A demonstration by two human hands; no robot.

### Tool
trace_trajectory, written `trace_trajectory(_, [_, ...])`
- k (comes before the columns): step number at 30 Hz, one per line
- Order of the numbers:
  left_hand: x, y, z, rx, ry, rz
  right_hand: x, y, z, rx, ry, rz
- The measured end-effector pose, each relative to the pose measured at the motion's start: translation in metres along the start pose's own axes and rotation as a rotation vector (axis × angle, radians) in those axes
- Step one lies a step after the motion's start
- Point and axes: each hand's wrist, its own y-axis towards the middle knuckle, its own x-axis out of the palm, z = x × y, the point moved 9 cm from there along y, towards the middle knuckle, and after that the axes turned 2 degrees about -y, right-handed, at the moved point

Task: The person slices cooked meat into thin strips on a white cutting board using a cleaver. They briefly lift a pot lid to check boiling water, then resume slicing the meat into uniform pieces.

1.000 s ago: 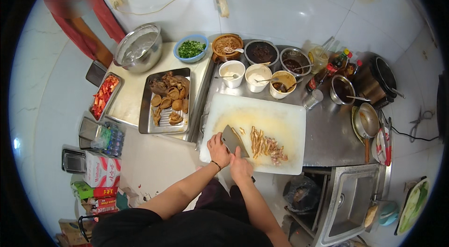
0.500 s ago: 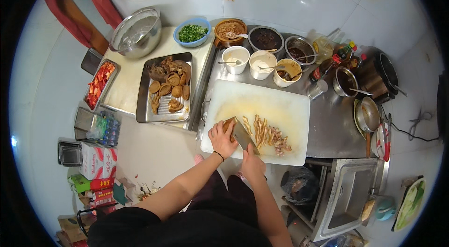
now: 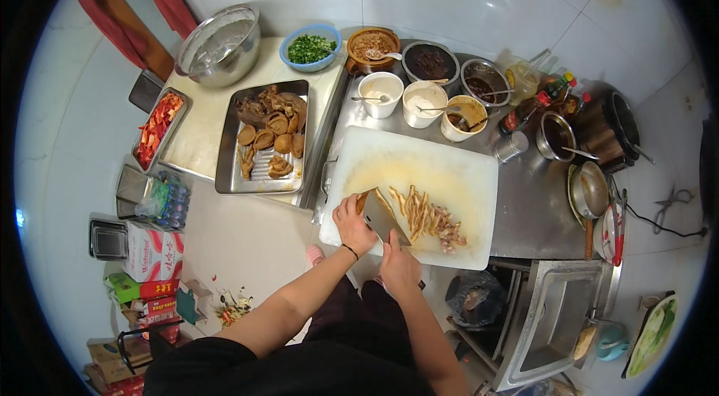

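A white cutting board [image 3: 464, 182] with a yellowed middle lies in front of me. Near its left front corner, my left hand [image 3: 354, 228] is closed on a brown piece of braised meat [image 3: 365, 200], most of it hidden by fingers and blade. My right hand [image 3: 400, 268] grips a cleaver [image 3: 384, 219], its handle covered by my fingers. The broad blade stands tilted against the meat, close to my left fingertips. Just right of the blade lie cut brown strips [image 3: 419, 210], and beyond them smaller pinkish chopped pieces [image 3: 451, 233].
Left of the board, a steel tray [image 3: 223, 171] holds braised pieces. Behind the board stand white tubs [image 3: 380, 109] with spoons, sauce pots [image 3: 428, 61] and a blue bowl [image 3: 312, 65] of chopped greens. Bottles [image 3: 518, 115] stand far right; a sink [image 3: 517, 366] is at near right.
The cleaver and my right hand have shifted slightly left, toward my left hand. My left hand still holds the brown piece. The whole view has shifted a little.
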Motion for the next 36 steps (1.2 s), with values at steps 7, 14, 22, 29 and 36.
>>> trace_trajectory(7, [-0.003, 0.002, 0.001, -0.025, -0.022, -0.003, 0.007, 0.008, -0.002, 0.027, -0.016, -0.05])
trace_trajectory(14, [0.004, -0.002, 0.001, 0.027, 0.031, -0.04, 0.02, 0.028, -0.006, 0.077, 0.009, -0.154])
trace_trajectory(22, [0.015, -0.003, -0.01, 0.055, 0.093, 0.036, 0.011, 0.064, -0.028, 0.039, 0.106, -0.213])
trace_trajectory(29, [0.006, -0.001, 0.002, 0.029, 0.079, -0.025, 0.009, 0.009, 0.023, 0.126, 0.188, -0.075])
trace_trajectory(36, [0.005, -0.002, 0.001, 0.034, 0.063, -0.009, -0.006, 0.008, 0.006, 0.071, 0.082, -0.153])
